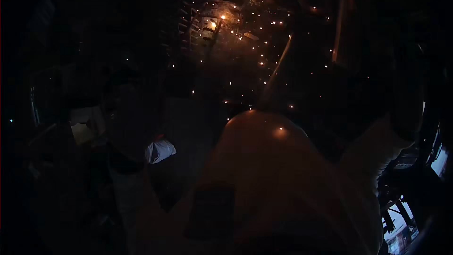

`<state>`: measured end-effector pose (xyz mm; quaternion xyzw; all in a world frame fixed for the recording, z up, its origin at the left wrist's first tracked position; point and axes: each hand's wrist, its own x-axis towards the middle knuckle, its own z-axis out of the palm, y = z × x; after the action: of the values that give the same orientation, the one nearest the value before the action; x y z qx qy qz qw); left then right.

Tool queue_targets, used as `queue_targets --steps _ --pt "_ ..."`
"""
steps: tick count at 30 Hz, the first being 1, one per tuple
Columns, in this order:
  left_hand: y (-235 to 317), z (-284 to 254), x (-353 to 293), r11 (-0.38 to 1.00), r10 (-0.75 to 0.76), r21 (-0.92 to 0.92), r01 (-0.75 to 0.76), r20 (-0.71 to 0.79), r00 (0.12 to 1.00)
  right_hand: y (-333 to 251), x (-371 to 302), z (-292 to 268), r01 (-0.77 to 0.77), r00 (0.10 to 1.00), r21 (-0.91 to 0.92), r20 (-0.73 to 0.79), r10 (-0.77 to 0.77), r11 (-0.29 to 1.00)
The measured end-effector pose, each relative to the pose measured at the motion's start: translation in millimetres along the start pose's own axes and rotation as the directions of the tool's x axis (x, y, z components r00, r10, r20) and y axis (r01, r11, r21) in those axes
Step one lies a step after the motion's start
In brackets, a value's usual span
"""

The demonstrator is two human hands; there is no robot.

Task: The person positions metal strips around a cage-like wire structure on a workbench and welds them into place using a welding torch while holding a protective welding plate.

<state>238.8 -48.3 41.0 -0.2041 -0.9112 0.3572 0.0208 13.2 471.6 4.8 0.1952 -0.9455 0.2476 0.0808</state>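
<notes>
The picture is very dark, and neither of my hands can be made out. Orange-brown cloth, which looks like my clothing over a raised knee [264, 146], fills the lower middle. A fold like a sleeve [377, 144] shows at the right; the hand beyond it is lost in shadow. Left of the knee lies a crumpled whitish piece [160, 151] beside a dark shape that I cannot identify. Ahead, a bright glowing spot [223, 17] throws many orange sparks [262, 63]. It lights a metal lattice [188, 24]. What the hands hold is hidden.
A thin rod or bar [281, 61] slants up beyond the knee. At the upper right stands a long upright strip [338, 28]. A pale box-like piece [82, 132] is at the left. Bright daylight patches [401, 224] show behind dark framework at the lower right.
</notes>
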Motion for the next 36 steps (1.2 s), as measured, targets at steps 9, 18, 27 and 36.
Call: queue_targets --steps 9,18,27,36 --pt "6.8 18.2 -4.8 0.967 0.034 0.256 -0.015 -0.072 0.997 -19.9 8.2 9.3 0.148 0.988 -0.032 0.053 -0.146 0.988" --pt "-2.7 -21.3 29.5 0.92 -0.066 -0.334 0.205 0.384 0.921 -35.5 19.1 17.7 -0.196 0.965 0.401 0.241 0.103 0.895" --pt "-0.6 -26.0 32.3 0.957 -0.09 -0.259 0.13 0.163 0.983 -33.7 17.0 18.4 -0.373 0.9 0.371 0.367 0.234 0.85" --pt "6.4 -20.8 30.7 0.98 -0.1 -0.171 0.105 0.035 0.994 -4.3 10.0 20.3 -0.277 0.922 0.324 0.355 0.155 0.905"
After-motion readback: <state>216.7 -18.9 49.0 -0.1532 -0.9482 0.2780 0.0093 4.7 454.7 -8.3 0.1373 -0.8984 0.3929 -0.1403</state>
